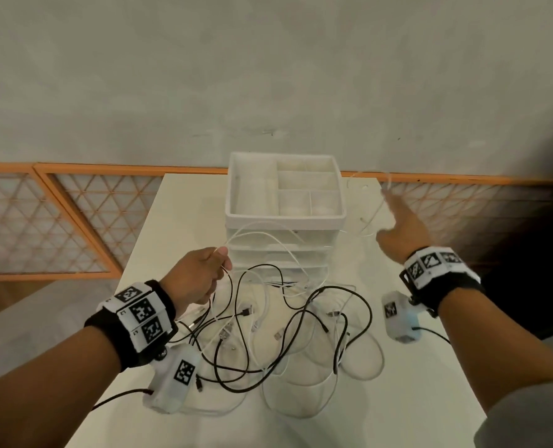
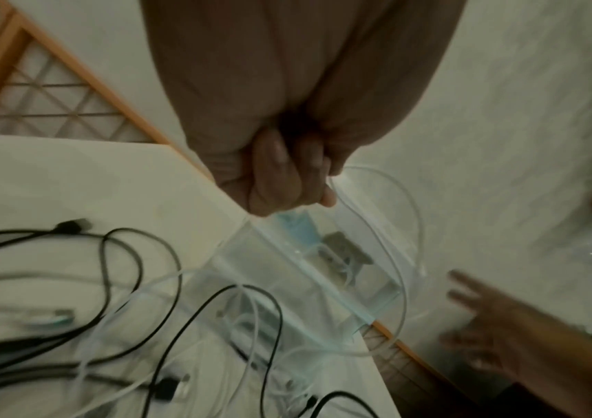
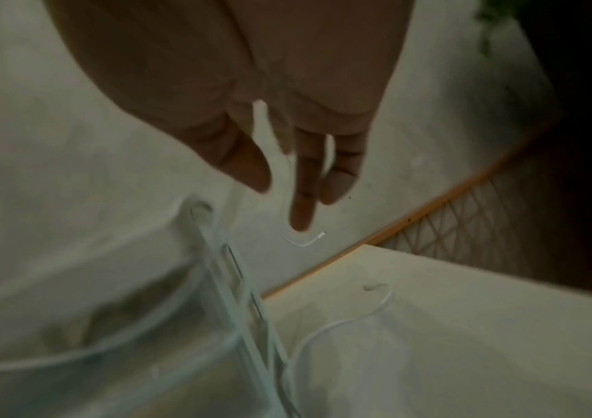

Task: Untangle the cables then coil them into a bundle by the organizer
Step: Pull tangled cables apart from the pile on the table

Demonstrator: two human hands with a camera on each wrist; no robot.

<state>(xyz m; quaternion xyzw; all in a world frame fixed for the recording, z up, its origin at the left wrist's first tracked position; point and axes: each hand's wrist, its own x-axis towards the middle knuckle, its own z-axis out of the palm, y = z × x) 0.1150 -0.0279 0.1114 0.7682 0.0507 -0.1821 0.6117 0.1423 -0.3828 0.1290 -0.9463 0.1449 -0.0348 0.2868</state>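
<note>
Two hands are at work on one white cable (image 1: 262, 236); the left hand (image 1: 197, 274) is clenched around it, thumb and fingers pinching the strand just in front of the organizer (image 1: 284, 218), which looks meant to anchor that end while the rest is drawn out; the right hand (image 1: 401, 227) is released, its fingers (image 3: 301, 209) spread and blurred beside the organizer's right side, with a loose white cable end (image 3: 317, 236) hanging just past them — whether it touches the strand I cannot tell. The lifted cable arcs across the organizer's front toward the right hand, presumably to keep it apart from the rest.

The remaining tangle (image 1: 278, 337) of black and white cables lies in the middle of the tabletop (image 1: 184, 202), between the organizer and the near edge, loops crossing one another — untangling seems barely begun and no bundle is coiled yet.

The tabletop is pale and plain; the white organizer, with open compartments on top and drawers below, stands at its far edge; behind it a bare grey wall (image 1: 268, 76) rises, and an orange-framed lattice panel (image 1: 52, 221) runs low beyond the left and right edges.
</note>
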